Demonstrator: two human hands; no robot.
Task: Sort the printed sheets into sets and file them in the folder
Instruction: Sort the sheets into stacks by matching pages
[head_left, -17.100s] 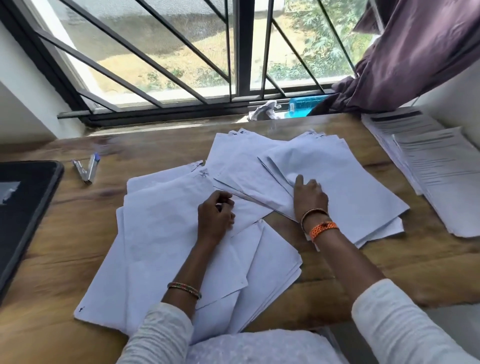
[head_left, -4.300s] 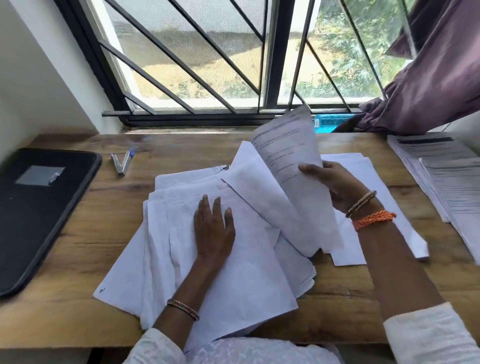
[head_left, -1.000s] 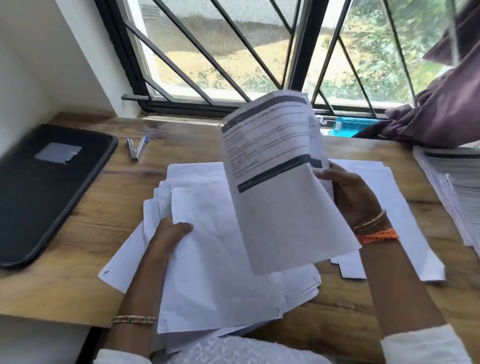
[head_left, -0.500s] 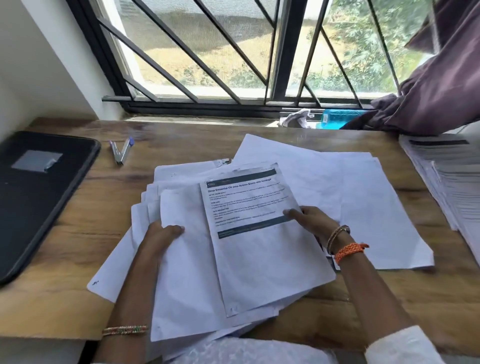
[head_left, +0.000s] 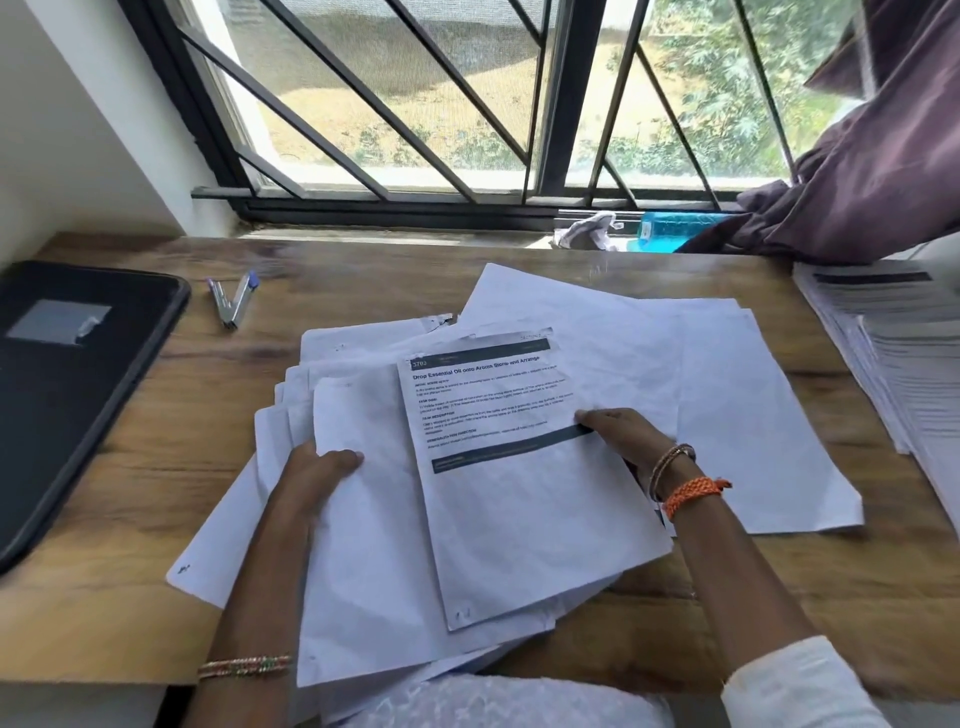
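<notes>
White paper fills the right hand (head_left: 621, 434), whose fingers pinch the right edge of a printed sheet (head_left: 511, 467); a second ago that sheet stood upright in the air, and now it lies face up on the fanned pile (head_left: 363, 545) in front of the person. The left hand (head_left: 317, 478) curls round the pile's left edge, thumb on top, as it did a moment before. To the right lies a looser spread of blank-side sheets (head_left: 727, 405), and further right a printed stack (head_left: 893, 353). The dark folder (head_left: 67, 395) sits shut at the far left of the wooden table (head_left: 135, 467). Sorting seems unfinished; nothing is filed yet.
</notes>
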